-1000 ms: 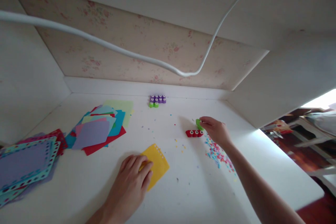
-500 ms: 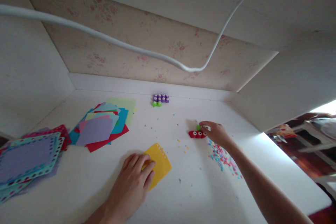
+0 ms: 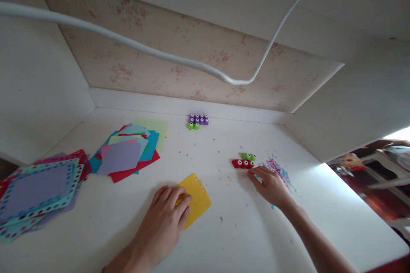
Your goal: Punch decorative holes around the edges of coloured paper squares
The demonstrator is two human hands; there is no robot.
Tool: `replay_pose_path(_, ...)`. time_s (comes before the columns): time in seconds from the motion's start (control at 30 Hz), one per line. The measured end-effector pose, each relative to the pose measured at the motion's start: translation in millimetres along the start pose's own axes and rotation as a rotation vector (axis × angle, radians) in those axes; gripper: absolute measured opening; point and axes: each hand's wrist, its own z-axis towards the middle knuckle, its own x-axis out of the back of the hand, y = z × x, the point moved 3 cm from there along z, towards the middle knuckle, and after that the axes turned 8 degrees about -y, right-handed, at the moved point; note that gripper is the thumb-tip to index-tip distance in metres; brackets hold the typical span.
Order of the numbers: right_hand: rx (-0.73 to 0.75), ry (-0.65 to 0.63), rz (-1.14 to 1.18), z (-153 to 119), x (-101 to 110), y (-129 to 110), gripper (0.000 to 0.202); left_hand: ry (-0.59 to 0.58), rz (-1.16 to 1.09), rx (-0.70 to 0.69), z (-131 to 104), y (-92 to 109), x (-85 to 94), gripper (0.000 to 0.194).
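My left hand [image 3: 166, 217] lies on a yellow sheet of paper [image 3: 197, 202], its fingers curled over the left part and pressing it to the table. Small punched holes line the sheet's upper right edge. My right hand [image 3: 270, 183] is just in front of a row of red craft punches [image 3: 241, 164], thumb and fingertips drawn together near the right end. Whether they touch a punch or hold anything is hidden. Green craft punches [image 3: 247, 156] stand right behind the red ones. Scattered paper confetti [image 3: 278, 169] lies beyond my right hand, blurred.
Purple punches [image 3: 198, 119] and two green punches [image 3: 194, 126] stand grouped at the back. Coloured paper sheets [image 3: 121, 158] overlap at the left. Punched-border sheets [image 3: 38, 192] are piled further left. A white cable [image 3: 144, 51] hangs across above the white table [image 3: 128, 204].
My right hand has left the green punches, which now stand uncovered, and come nearer, in front of the red row. The confetti has shifted back. My left hand stays on the yellow paper.
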Motion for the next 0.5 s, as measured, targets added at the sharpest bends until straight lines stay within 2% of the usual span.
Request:
replay_pose_path(0.3,0.027,0.004,0.031,0,-10,1,0.030,0.024,0.010,-0.014,0,0,0.8,0.023)
replay_pose_path(0.4,0.020,0.017,0.045,-1,-7,-3,0.029,0.003,0.004,-0.007,1,0,0.5,0.023)
replay_pose_path(0.5,0.008,0.076,0.082,7,2,-18,0.028,-0.018,-0.005,0.008,1,1,0.8,0.022)
